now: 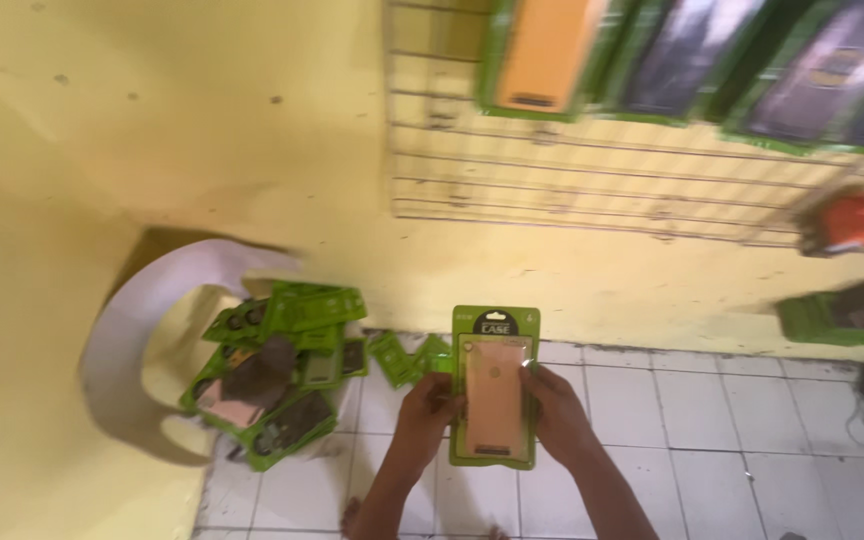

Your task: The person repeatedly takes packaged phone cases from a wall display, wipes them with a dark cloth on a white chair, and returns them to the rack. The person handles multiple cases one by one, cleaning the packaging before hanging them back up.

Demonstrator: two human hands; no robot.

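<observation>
At lower centre of frame, left hand [424,415] and right hand [555,412] clamp opposite edges of a green phone-case package [494,385]; more packages [277,375] lie piled on a white chair [127,335] at left.

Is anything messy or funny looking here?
Yes. A heap of green-carded phone case packs lies jumbled on the white plastic chair, overlapping at all angles, and a few green packs have ended up on the white tiled floor. The pack with the peach-coloured case, held between left hand and right hand, looks intact.
</observation>
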